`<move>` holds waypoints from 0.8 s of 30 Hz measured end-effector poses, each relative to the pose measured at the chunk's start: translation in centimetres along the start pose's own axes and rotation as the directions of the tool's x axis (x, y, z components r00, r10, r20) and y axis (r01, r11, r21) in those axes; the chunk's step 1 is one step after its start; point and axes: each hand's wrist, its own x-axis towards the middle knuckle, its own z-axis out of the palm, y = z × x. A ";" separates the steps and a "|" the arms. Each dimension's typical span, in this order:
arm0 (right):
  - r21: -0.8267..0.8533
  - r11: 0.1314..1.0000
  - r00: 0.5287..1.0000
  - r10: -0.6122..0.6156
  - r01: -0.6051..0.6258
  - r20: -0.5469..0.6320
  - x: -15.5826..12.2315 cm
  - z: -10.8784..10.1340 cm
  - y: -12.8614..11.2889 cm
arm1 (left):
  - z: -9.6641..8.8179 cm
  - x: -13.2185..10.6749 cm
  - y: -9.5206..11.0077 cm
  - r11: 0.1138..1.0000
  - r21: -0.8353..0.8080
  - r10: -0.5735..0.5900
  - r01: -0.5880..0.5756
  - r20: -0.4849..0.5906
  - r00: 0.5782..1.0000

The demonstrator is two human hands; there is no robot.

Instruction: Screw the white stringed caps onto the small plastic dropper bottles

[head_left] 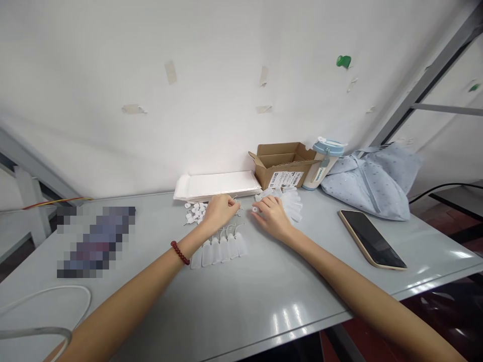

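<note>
fingers of the left hand curl shut, contents unclear; right hand pinches a small white piece. a careless wrist could scatter the bottle row just beneath.

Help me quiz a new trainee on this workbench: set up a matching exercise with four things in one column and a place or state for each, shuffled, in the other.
Things
1. phone
2. cardboard box
3. row of small white bottles
4. beaded bracelet

Place or state
a. dark red, around the left wrist
b. flaps open, against the wall
c. lying flat with a dark screen, off to the right of the right hand
d. lying side by side, just nearer the camera than the left hand

Pairs: 1-c, 2-b, 3-d, 4-a
</note>
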 end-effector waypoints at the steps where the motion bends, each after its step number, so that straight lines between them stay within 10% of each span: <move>1: 0.008 1.000 1.000 0.005 -0.005 -0.014 0.0 -0.1 0.0 | 0.0 -0.2 0.0 1.000 0.003 0.012 -0.012 0.008 1.000; 24: 0.171 0.984 0.989 0.028 -0.053 0.147 -0.4 -0.6 -1.5 | -2.7 -1.6 -1.5 0.878 -0.465 -0.119 0.114 0.019 0.993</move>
